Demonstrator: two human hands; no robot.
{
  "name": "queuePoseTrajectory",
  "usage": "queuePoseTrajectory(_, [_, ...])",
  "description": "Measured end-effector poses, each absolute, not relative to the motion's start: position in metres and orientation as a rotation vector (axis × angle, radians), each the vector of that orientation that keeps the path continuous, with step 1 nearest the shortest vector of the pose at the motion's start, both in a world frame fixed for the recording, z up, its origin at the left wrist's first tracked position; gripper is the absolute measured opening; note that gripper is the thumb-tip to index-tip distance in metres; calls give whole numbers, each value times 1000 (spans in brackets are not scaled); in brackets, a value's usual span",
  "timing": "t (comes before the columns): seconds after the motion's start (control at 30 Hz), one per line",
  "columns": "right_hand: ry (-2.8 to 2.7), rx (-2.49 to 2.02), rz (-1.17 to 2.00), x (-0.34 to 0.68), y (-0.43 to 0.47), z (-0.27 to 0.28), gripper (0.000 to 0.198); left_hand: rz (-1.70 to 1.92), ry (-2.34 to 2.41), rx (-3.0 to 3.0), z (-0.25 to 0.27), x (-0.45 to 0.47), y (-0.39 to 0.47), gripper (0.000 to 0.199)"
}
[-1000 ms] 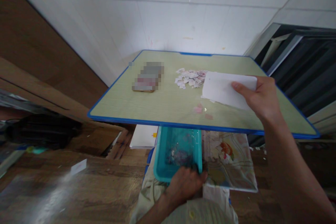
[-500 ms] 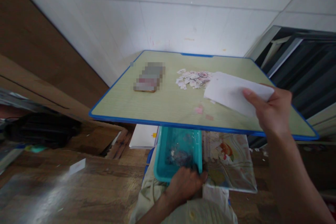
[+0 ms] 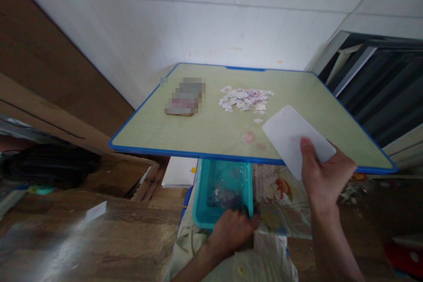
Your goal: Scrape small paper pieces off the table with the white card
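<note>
My right hand [image 3: 325,169] grips a flat white card [image 3: 291,136], thumb on top. The card is tilted over the right front part of the table. Behind its upper left corner lies a pile of small torn paper pieces [image 3: 244,98], with one loose scrap [image 3: 258,120] nearer me. My left hand [image 3: 234,229] is closed on the near right rim of a teal plastic tray [image 3: 194,202], which sits at my lap below the table edge. Dark and pale bits [image 3: 226,196] lie in the tray. The fingertips of my left hand are partly hidden.
The low table [image 3: 158,134] has a blue edge and stands against a white wall [image 3: 211,26]. A blurred-out phone-like object [image 3: 185,97] rests on its left side. Below are a white notebook [image 3: 179,172] and a patterned plastic sheet [image 3: 280,202]. Dark panels [image 3: 383,83] lean at the right.
My right hand has drawn the white card back from the paper pile, toward me, and turned it. More of the pile shows. My left hand stays on the tray.
</note>
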State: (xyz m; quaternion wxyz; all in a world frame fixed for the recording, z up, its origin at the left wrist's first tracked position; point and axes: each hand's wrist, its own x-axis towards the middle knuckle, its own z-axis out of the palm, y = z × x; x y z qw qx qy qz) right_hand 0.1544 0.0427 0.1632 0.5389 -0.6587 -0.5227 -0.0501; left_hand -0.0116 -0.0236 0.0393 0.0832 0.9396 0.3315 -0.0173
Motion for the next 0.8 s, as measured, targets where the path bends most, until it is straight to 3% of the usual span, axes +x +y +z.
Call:
queuePoseTrajectory(0.27, [-1343, -1614, -98, 135, 61, 164, 23, -133, 981, 2782, 45, -11, -22, 24])
queuePoseTrajectory(0.8, [-1279, -1373, 164, 132, 88, 164, 24, -178, 960, 2751, 46, -10, -21, 20])
